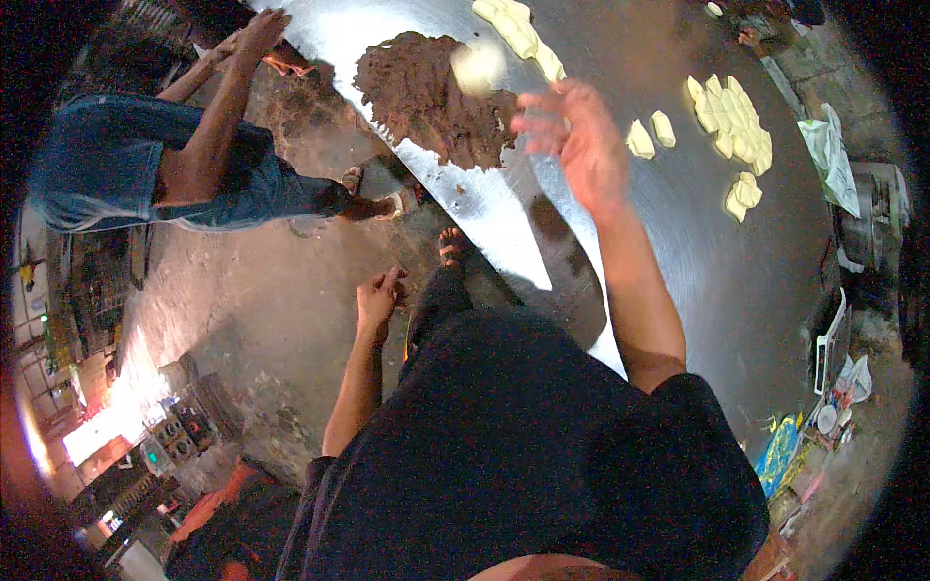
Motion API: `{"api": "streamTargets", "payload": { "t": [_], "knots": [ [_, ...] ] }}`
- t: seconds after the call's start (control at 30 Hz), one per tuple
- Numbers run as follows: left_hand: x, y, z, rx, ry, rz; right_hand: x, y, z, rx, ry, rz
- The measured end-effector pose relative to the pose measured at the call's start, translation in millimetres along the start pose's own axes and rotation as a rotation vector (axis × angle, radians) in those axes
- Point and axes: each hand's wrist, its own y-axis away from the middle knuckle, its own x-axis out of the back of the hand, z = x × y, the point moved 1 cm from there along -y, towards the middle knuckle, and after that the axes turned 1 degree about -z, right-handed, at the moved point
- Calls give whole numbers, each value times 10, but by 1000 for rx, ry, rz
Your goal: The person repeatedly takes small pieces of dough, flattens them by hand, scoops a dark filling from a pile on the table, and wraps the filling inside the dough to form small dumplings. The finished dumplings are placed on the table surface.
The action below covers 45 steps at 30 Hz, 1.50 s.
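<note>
My right hand [581, 138] is over the metal worktop [697, 290], blurred, with its fingers spread and nothing seen in them. Just beyond its fingertips, a blurred pale dough lump [478, 67] shows against a spread of dark brown paste [414, 94]. Two small dough pieces [641, 139] lie beside the wrist. Past the fingers runs a strip of joined dough pieces [519, 29]. My left hand [381, 298] hangs low over the floor beside the worktop, its fingers loosely curled; the palm is hidden.
A cluster of dough pieces [734, 123] rests further right, with a smaller lump [743, 196] near it. Another person [145, 160] stands at the left by the worktop's edge. Plastic bags [828, 156] and clutter line the right side. Bright light falls across the floor [218, 305].
</note>
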Motion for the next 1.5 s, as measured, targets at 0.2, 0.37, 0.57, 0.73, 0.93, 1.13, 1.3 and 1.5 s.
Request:
{"api": "streamTargets", "payload": {
  "t": [0.2, 0.37, 0.57, 0.73, 0.93, 1.13, 1.3, 1.5],
  "knots": [
    [147, 34, 274, -166, 19, 35, 187, -279, 208, 265, 918, 242],
    [-481, 270, 648, -135, 242, -280, 324, -208, 1272, 276, 800, 272],
    [-1726, 675, 1527, -479, 202, -359, 168, 313, 785, 163, -60, 502],
    [-2242, 1186, 1818, -691, 160, -383, 465, 1106, -348, 161, -90, 638],
    [-2476, 1490, 1754, -942, 206, -440, 870, 1333, -363, 624, 383, 873],
    [-2622, 1797, 1739, -1053, 346, -104, 1037, 1495, -399, 547, 359, 817],
    [-2354, 1227, 1935, -563, 465, 153, 372, 1442, -596, 296, -120, 659],
    [-1413, 468, 1035, 87, 457, -360, -497, 1291, -275, -713, -1284, -165]
  ]
}}
